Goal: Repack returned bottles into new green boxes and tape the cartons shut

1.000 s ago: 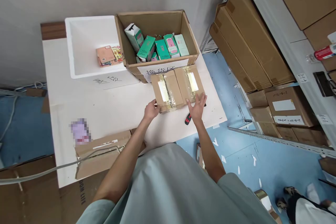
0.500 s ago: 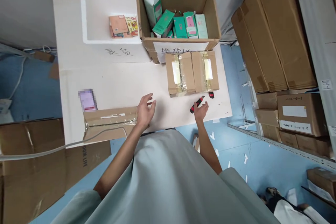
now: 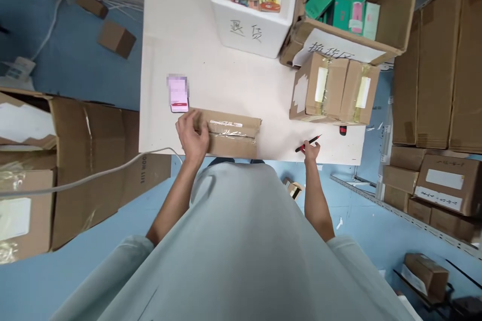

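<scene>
My left hand (image 3: 193,135) is at the left end of a long, taped cardboard box (image 3: 235,146), its fingers bent around that end and covering it. The box lies along the table's near edge, with clear tape and a white label strip on top. Farther right, my right hand (image 3: 312,151) closes its fingers on a red and black utility knife (image 3: 302,148), whose tip points up and to the right. Just beyond my left hand lies a phone (image 3: 178,94) with a lit pinkish screen, partly blurred.
A white foam box (image 3: 248,35) holding cards and a carton (image 3: 350,52) of green packages stand at the back of the table (image 3: 241,83). Two taped boxes (image 3: 331,88) sit before the carton, beside another red-black item (image 3: 342,130). A grey cable (image 3: 124,164) crosses at left.
My left hand has gone from the box's right end to its left end, and the box sits farther right relative to the phone. My right hand has taken hold of the knife. The view has shifted.
</scene>
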Tool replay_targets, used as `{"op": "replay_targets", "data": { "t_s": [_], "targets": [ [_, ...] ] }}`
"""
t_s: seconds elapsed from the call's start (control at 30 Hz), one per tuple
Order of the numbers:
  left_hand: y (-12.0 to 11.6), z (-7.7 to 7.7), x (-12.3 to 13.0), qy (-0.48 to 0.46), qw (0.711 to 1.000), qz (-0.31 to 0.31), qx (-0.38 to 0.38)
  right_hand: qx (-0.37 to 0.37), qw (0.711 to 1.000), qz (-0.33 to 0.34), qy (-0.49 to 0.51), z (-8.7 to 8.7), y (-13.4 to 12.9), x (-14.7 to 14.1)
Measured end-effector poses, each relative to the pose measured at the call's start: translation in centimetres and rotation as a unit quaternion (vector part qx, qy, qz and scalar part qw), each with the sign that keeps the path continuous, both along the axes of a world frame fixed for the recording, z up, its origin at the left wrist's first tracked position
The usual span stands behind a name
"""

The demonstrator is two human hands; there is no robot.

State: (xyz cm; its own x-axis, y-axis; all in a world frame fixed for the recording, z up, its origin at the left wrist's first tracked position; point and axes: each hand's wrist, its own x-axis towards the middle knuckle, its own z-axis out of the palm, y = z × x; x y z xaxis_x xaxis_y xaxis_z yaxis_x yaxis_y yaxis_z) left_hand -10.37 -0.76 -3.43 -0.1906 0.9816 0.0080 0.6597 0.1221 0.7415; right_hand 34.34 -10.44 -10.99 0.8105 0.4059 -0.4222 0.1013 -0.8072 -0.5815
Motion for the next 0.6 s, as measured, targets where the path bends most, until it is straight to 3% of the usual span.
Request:
{"op": "replay_targets", "data": {
  "t_s": [0.1,0.2,0.27,0.4,0.5,0.6],
  "targets": [
    [-0.4,-0.8,-4.0,-0.023,0.998,0.021,-0.049,0.013,0.999,-0.010,0.045,1.0,-1.1,-5.5],
    [-0.7,-1.3,-6.3,-0.090,0.990,0.003,-0.106,0.068,0.992,0.023,0.101,2.6,-1.3,-10.7],
    [-0.7,-1.4,-7.1,-0.130,0.983,-0.016,-0.126,0.106,0.985,0.081,0.110,4.2,-1.0,-13.4],
    [-0.3,-1.4,-8.0,-0.194,0.970,-0.042,-0.143,0.118,0.965,0.231,0.025,8.7,0.8,-17.0],
    [0.1,-1.2,-8.6,-0.227,0.959,-0.056,-0.159,0.086,0.926,0.366,-0.044,12.3,2.6,-19.3],
    [0.4,-0.9,-9.1,-0.227,0.955,-0.082,-0.172,0.054,0.847,0.523,-0.079,14.8,4.6,-22.2]
  ]
}}
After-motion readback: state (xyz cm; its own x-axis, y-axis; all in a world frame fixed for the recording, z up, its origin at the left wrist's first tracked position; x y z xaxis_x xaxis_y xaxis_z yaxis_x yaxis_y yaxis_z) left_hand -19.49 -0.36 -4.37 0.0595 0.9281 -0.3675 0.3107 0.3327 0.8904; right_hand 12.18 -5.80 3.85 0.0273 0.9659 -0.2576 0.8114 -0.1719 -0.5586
